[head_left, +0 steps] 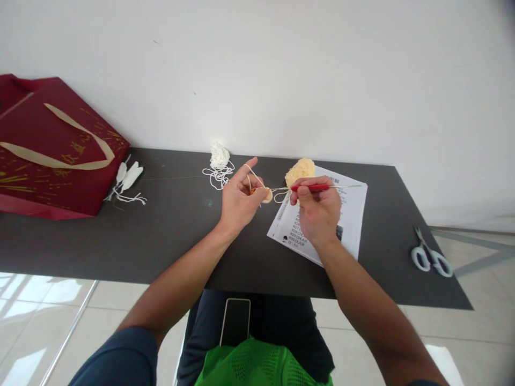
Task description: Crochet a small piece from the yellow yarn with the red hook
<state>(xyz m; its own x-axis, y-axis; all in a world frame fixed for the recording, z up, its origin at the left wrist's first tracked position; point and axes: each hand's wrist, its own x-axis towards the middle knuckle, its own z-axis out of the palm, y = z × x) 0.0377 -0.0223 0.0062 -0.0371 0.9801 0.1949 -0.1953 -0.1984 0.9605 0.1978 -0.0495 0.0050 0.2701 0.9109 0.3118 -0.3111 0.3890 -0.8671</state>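
My left hand (240, 199) is closed on a small pale-yellow crochet piece (267, 196), with a bit of orange showing by the fingers. Pale-yellow yarn runs over its raised index finger. A crochet hook (316, 187) with a red handle lies in my right hand (321, 206), its metal shaft pointing right, away from the crochet piece. Strands and a loop of yarn (280, 197) stretch between the two hands; whether the right fingertips also pinch the yarn is unclear. Behind the right hand sits a ball of pale-yellow yarn (300, 171), beside a printed pattern sheet (295, 236).
White yarn (220, 155) trails loose near the wall. White crocheted pieces (131, 174) with loose tails lie by a dark-red gift bag (52, 145) at left. Scissors (430, 257) rest near the right end of the dark table (177, 236). Green mesh fabric (257, 364) covers my lap.
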